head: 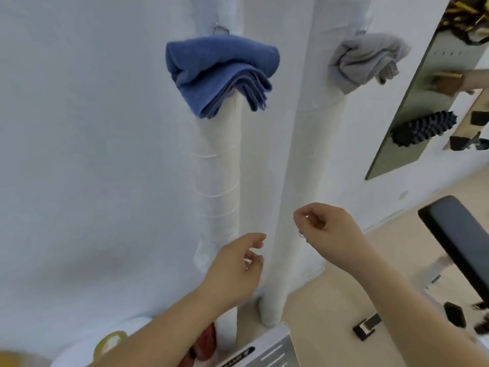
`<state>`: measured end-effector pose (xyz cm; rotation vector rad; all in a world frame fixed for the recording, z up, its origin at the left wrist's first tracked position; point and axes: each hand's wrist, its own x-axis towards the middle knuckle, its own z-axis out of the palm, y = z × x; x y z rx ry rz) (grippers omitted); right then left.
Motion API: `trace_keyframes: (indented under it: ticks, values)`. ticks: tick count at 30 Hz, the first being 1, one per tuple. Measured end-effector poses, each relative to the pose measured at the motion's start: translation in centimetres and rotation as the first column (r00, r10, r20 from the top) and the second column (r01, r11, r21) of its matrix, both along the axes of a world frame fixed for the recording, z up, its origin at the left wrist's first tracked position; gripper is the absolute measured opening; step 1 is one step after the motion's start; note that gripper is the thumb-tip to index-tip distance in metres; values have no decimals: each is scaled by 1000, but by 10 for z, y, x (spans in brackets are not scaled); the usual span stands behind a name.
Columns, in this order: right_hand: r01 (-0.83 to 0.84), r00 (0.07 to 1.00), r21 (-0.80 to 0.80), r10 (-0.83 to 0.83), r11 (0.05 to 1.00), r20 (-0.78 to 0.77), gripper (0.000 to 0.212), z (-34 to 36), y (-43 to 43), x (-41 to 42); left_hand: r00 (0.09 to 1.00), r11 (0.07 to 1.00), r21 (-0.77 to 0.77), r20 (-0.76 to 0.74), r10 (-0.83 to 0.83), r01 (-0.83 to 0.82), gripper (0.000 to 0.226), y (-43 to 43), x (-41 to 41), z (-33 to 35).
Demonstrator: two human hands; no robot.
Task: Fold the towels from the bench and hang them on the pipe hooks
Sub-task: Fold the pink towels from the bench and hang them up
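A folded blue towel (221, 72) hangs from a metal hook (219, 29) on the left white wrapped pipe (225, 168). A bunched grey towel (366, 59) hangs from a hook on the right white pipe (299, 154). Both of my hands are low in front of the pipes, well below the towels. My left hand (235, 266) is in front of the left pipe, fingers loosely curled, holding nothing. My right hand (325, 226) hovers beside the right pipe, fingers loosely curled, holding nothing.
A black padded bench (460, 239) stands at the right on a beige floor. A mirror (412, 107) leans on the wall at the upper right, reflecting a black spiky roller. A white wall fills the left. Small items lie at the pipes' base.
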<state>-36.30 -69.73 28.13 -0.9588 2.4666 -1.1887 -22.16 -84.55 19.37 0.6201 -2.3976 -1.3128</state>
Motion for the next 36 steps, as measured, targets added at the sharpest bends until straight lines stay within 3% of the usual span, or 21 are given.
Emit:
trace_keyframes:
  ticks: [7, 14, 17, 24, 30, 36]
  values:
    - [56, 976, 144, -85, 988, 201, 13, -88, 41, 114, 989, 993, 111, 136, -57, 42, 30, 22, 131, -59]
    - [285, 884, 97, -301, 954, 357, 11, -140, 88, 284, 958, 972, 215, 245, -149, 96, 36, 47, 264, -112]
    - [336, 847, 188, -383, 923, 368, 11, -151, 125, 353, 947, 965, 221, 256, -194, 138, 33, 75, 312, -118]
    - [490, 749, 272, -560, 828, 355, 13, -175, 241, 452, 865, 889, 314, 273, -420, 333, 39, 186, 367, -146]
    - [616, 657, 289, -681, 733, 324, 18, -198, 383, 512, 732, 812, 327, 356, -580, 484, 37, 315, 395, -159]
    - [709, 548, 284, -758, 645, 353, 23, -216, 521, 555, 639, 748, 362, 389, -664, 557, 48, 450, 416, -177]
